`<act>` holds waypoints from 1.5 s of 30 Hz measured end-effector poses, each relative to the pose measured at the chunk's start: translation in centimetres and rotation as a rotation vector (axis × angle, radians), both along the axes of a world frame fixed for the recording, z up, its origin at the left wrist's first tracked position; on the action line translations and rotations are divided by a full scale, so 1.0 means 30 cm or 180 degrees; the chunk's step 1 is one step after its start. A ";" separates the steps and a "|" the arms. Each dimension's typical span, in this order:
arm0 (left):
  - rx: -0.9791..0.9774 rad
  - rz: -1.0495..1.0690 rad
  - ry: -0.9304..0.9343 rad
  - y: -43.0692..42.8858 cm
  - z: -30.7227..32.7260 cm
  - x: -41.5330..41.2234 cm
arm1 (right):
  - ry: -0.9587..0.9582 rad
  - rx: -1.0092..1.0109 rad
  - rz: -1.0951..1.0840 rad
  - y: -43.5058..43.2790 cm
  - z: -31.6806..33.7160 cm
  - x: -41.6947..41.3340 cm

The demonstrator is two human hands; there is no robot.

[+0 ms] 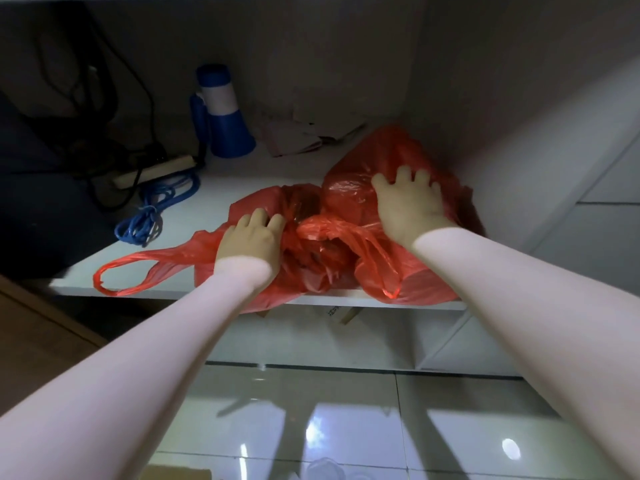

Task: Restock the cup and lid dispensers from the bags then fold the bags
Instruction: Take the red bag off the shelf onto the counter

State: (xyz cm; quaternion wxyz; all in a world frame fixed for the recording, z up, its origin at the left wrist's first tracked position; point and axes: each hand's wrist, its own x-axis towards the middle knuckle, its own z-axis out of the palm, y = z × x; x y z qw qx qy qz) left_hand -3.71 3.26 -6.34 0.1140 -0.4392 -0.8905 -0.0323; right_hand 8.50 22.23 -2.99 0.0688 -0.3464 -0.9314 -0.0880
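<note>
Head view: red bag (398,271) lies on the shelf (242,174) at its front right, its long axis running left to right. The bulging end sits by the right wall; the slack mouth and handle loop (162,256) trail left. Right hand (407,206) rests on the bulge, fingers spread over it. Left hand (251,237) sits nearer the mouth, fingers curled into crumpled plastic, apparently gripping. Lifting the bag out likely means drawing it toward the person.

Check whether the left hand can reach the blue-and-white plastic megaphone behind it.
Probably yes, once it lets go of the red plastic bag: only bare white shelf lies between the left hand and the blue-and-white plastic megaphone.
</note>
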 end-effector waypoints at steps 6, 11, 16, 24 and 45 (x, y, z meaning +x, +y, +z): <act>-0.0146 -0.0107 0.0173 -0.094 0.065 0.091 | 0.0206 -0.0050 0.0196 -0.048 0.057 0.057; 0.0234 -0.0182 0.0241 -0.179 0.155 0.189 | 0.0498 -0.0134 0.0287 -0.134 0.131 0.191; 0.0808 -0.0344 0.0256 -0.275 0.259 0.322 | 0.1219 -0.0329 0.0329 -0.218 0.223 0.328; 0.1238 -0.0597 0.0366 -0.403 0.435 0.598 | 0.0862 0.0371 0.0692 -0.394 0.417 0.682; 0.2332 -0.1442 0.1614 -0.309 1.394 0.936 | 0.1974 0.1626 0.0342 -0.512 1.353 1.313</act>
